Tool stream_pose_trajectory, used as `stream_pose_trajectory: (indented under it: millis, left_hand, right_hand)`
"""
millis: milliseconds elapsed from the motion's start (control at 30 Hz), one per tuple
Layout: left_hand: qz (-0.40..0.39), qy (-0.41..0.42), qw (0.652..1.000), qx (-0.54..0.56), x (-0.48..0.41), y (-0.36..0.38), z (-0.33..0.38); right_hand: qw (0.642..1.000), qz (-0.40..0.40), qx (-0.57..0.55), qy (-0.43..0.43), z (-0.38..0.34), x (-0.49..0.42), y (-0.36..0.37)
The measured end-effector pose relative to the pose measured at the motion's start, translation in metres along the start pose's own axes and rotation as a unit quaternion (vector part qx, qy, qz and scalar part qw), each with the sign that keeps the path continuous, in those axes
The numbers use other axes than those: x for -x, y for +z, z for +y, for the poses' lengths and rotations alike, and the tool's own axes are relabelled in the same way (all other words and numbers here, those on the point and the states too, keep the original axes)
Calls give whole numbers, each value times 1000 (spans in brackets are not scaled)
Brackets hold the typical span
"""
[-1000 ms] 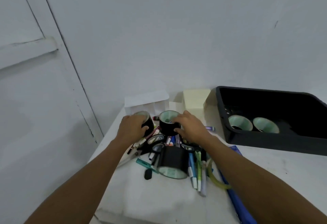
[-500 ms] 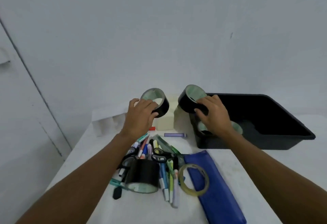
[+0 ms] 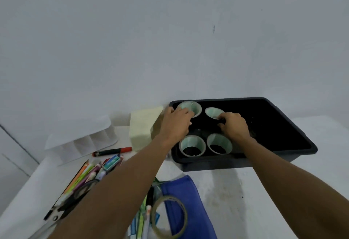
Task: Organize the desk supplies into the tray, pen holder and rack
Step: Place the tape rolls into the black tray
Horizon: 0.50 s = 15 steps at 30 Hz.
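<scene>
A: What do you have on your feed, nearest first?

B: In front of the tray (image 3: 207, 163), closest to me, I see a clear tape ring (image 3: 169, 217) lying on a blue pouch (image 3: 190, 206). To the left of the tray, pens and markers (image 3: 88, 172) lie in a loose heap on the bench (image 3: 283, 191) with a pair of scissors (image 3: 75, 197).

A: And inside the tray?

B: Four black tape rolls, all at its left end. The two near rolls (image 3: 192, 145) stand side by side against the front wall, with nothing touching them. Behind them my left hand (image 3: 174, 123) has its fingers curled over the rim of the far left roll (image 3: 190, 107), in the back corner. My right hand (image 3: 234, 125) has its fingers clamped on the far right roll (image 3: 213, 112), which is tilted. I cannot tell whether either roll rests on the tray floor.

A: Anything beside the tray?

B: A cream pen holder (image 3: 141, 127) stands just left of the tray. Further left a red-capped marker (image 3: 112, 151) lies in front of the white rack (image 3: 83, 140), which sits against the wall.
</scene>
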<state>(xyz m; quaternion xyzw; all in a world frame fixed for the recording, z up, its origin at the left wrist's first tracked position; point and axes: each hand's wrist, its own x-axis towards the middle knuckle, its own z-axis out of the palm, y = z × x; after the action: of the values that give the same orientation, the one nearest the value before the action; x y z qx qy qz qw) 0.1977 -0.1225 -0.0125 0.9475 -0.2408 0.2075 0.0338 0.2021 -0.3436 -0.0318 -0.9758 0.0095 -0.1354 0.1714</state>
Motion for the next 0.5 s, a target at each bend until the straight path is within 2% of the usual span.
stream_pose_trajectory:
  millis: [133, 267, 500]
  left_hand:
    - [-113, -49, 992, 15, -16, 20, -5]
    - [-124, -48, 991, -28, -28, 25, -4]
    - [-159, -44, 985, -43, -36, 34, -4]
  right_hand:
    - [997, -40, -56, 20, 4, -6, 12]
    - [988, -81, -130, -5, 7, -12, 20]
    - [971, -155, -184, -14, 11, -13, 26]
